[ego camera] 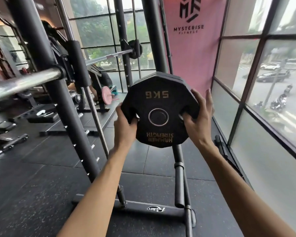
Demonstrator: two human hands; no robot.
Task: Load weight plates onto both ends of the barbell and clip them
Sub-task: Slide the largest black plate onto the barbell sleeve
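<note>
Black rubber with gold lettering fills the middle of my view: the weight plate (pixel 158 103), marked 5KG, is held in the air with its face toward me and its text upside down. My left hand (pixel 125 124) grips its left edge, fingers curled into the grip slot there. My right hand (pixel 198 117) holds the opposite edge, thumb hooked into the other slot and the remaining fingers lying straighter behind the rim. Both hands are clamped on the plate, and the centre hole (pixel 158 117) sits between them, facing me. What matters is the barbell sleeve (pixel 24 81). It lies well apart to the left and somewhat higher, and its chrome length runs from the left border up and rightward to the rack upright (pixel 41 57). Its free end is out of frame, so I cannot tell how close that end is. The hole looks at me while the sleeve runs across my view. I judge the plate must travel left and turn until hole and sleeve share one line. The left hand is nearer the sleeve and would lead.
</note>
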